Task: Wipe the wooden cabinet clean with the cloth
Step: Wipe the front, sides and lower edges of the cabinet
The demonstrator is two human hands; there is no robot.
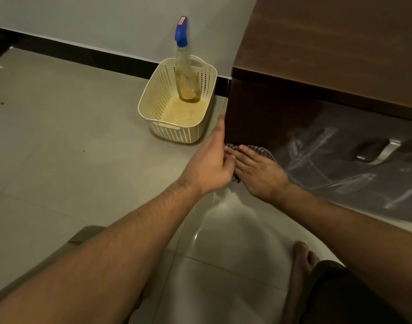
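The dark brown wooden cabinet (pixel 258 108) fills the right side, its corner near the middle of the view. My right hand (pixel 258 174) lies flat with spread fingers on a checkered cloth (pixel 262 150), pressing it against the low front of the cabinet beside that corner. My left hand (pixel 207 167) is at the corner itself, one finger stretched up along the cabinet's edge, the others curled next to the cloth. Whether they pinch the cloth is hidden. White streaks (pixel 315 150) smear the glossy front panel to the right of the cloth.
A cream perforated basket (pixel 144 106) stands on the tiled floor just left of the cabinet, holding a spray bottle (pixel 186 76) with a blue nozzle. A metal handle (pixel 373 150) sits on the cabinet front. My bare foot (pixel 301 265) is at lower right.
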